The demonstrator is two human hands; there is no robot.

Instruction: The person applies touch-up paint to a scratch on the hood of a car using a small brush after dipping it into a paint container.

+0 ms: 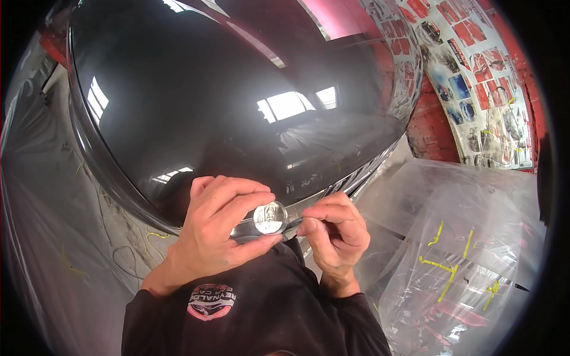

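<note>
My left hand point(222, 222) grips a small round silver disc point(269, 218) by its edge, between thumb and fingers. Its face is shiny, with a dark marking in the middle. Close on its right, my right hand point(337, 234) is closed in a pinch at a thin dark sliver point(292, 225). Whether that sliver is joined to the disc I cannot tell. Both hands are held over the front edge of a glossy black car hood point(208, 113), which fills the upper middle and reflects bright windows.
Clear plastic sheeting with yellow tape strips point(454, 267) covers something at the lower right. More plastic sheeting point(35, 231) hangs at the left. A cord point(122, 258) runs along the floor there. A picture-covered banner point(475, 77) lines the red wall at the upper right.
</note>
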